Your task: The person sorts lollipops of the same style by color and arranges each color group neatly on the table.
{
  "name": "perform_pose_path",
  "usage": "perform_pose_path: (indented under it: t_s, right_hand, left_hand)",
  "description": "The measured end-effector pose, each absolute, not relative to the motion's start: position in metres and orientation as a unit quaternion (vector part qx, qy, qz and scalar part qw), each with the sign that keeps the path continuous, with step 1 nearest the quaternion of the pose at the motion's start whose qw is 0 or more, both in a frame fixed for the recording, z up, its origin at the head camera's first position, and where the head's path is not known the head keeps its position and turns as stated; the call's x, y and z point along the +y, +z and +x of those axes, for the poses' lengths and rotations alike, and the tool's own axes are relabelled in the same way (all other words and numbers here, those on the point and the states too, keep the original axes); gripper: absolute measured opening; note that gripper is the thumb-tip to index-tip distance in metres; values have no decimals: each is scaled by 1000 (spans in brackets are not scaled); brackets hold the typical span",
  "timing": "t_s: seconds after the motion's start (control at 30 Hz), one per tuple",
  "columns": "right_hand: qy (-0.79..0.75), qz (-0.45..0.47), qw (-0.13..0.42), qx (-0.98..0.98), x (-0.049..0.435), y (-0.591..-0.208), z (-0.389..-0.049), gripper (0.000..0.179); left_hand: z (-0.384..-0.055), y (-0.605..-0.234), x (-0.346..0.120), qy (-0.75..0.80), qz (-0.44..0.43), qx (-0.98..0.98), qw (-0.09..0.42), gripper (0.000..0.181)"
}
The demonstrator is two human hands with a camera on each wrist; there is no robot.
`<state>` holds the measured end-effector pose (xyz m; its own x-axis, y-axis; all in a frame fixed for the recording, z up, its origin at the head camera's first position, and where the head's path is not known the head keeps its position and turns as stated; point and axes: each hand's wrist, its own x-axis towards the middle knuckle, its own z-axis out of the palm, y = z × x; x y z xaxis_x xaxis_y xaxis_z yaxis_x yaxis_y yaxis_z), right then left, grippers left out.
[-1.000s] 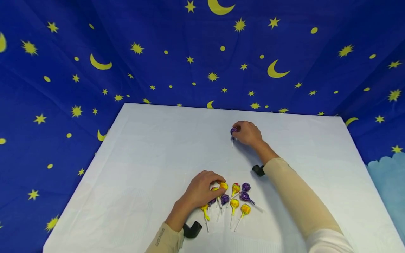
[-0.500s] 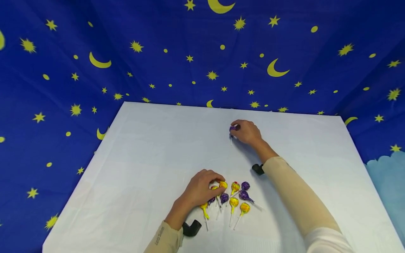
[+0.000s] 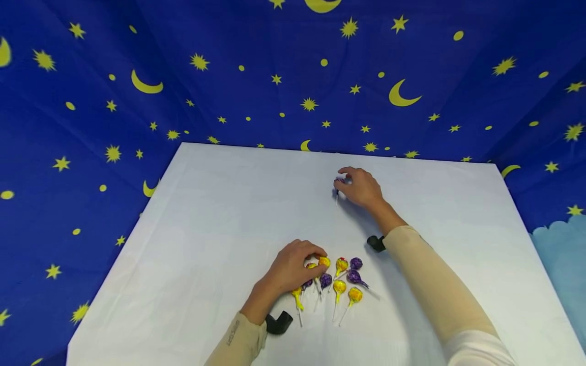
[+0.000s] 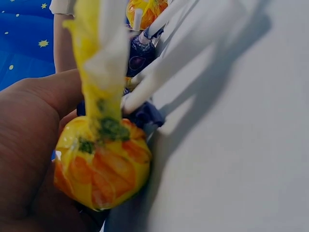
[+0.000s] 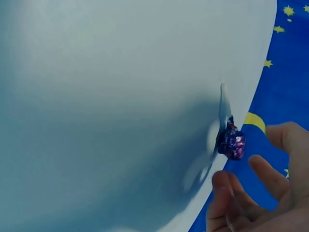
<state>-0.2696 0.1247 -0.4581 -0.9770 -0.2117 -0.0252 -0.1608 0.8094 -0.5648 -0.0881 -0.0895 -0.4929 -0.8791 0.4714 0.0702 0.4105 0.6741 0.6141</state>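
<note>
The right wrist view is showing me a lone purple lollipop [image 5: 233, 145] near the far edge of the counter [image 5: 120, 58], apparently lying flat. Its long axis is running far to near: the wrapped head is facing the starry curtain [image 3: 256, 40], and the white stick [image 5: 223, 100] is pointing back toward the person.

Governing relation: the head is sitting just off the left side of the right hand [image 3: 361, 188], so that hand is meeting the long axis from the side, not along it. The right hand is clearly the nearer one. Its digits are standing apart and curving about the head, with gaps showing to the nearest fingertips; I am unable to tell whether the thumb is touching.

Farther out, on the near part of the counter, I am noting the left hand [image 3: 293, 264], well apart from the lone piece. Its thumb and index finger are bending around a yellow lollipop [image 3: 324, 262]; whether they are pinching it, I cannot tell. Beside it, to its right, more yellow lollipops [image 3: 339, 287] and purple lollipops [image 3: 354, 276] are lying loose, most sticks pointing toward the person.
</note>
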Motion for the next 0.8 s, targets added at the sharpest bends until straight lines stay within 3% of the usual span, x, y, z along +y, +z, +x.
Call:
perform_pose_path:
  t_s: [0.2, 0.8]
  right_hand:
    - [-309, -92, 6, 947, 122, -451, -267, 44]
    - [-361, -100, -11, 927, 131, -450, -242, 27]
  left_hand:
    - [-89, -492, -88, 318, 245, 915, 47, 29]
    - [-85, -488, -88, 328, 237, 913, 42, 27]
